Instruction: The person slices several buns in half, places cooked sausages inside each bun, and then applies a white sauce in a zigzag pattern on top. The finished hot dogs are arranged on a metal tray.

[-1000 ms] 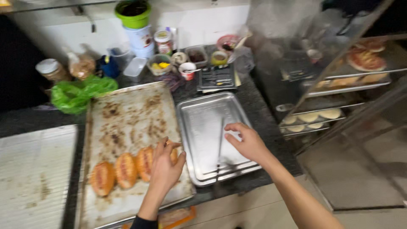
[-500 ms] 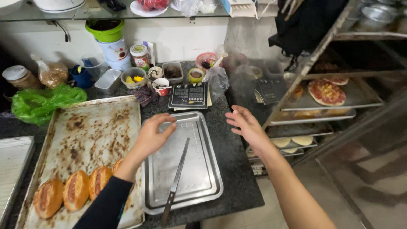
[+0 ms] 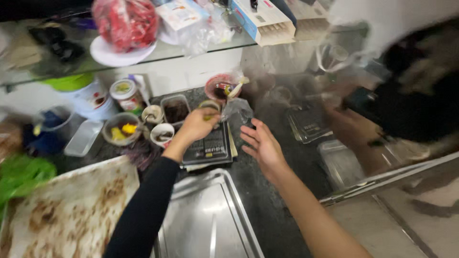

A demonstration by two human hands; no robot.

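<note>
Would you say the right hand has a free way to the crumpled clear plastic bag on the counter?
Probably yes: the right hand is open, holds nothing, and sits just below the clear plastic bag, with only bare dark counter between them.

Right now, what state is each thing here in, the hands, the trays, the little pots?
left hand: reaching over the dark scale, fingers curled at a small container; grip unclear.
right hand: open, palm up, holding nothing.
steel tray: flat on the counter, bare where it shows.
baking sheet: stained brown with baked-on residue.
clear plastic tub: lidless, looks empty.
round bowl: open, yellow bits inside.
jar: lid on.
</note>
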